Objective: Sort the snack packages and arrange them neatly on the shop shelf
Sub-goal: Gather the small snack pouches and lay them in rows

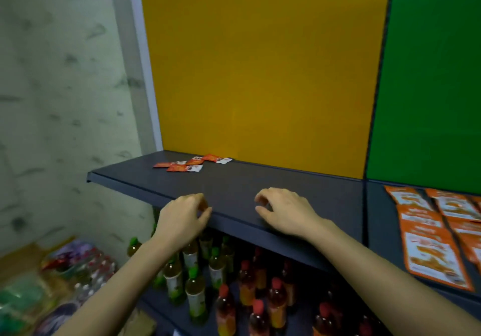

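Several small red-and-white snack packets [192, 164] lie loosely scattered at the back left of the dark shelf [273, 187], against the yellow back panel. My left hand [182, 218] hovers at the shelf's front edge, fingers loosely curled, holding nothing. My right hand [283, 213] rests on the shelf near its front edge, fingers also loosely curled and empty. Both hands are well in front of the small packets. Larger orange snack bags [432, 231] lie flat in overlapping rows on the neighbouring shelf section to the right.
Bottles with green and red caps [234, 291] stand on the lower shelf under my arms. Bagged goods and a cardboard box [39, 283] sit on the floor at the left. A marbled wall [65, 101] borders the shelf's left end; a green panel [429, 75] backs the right section.
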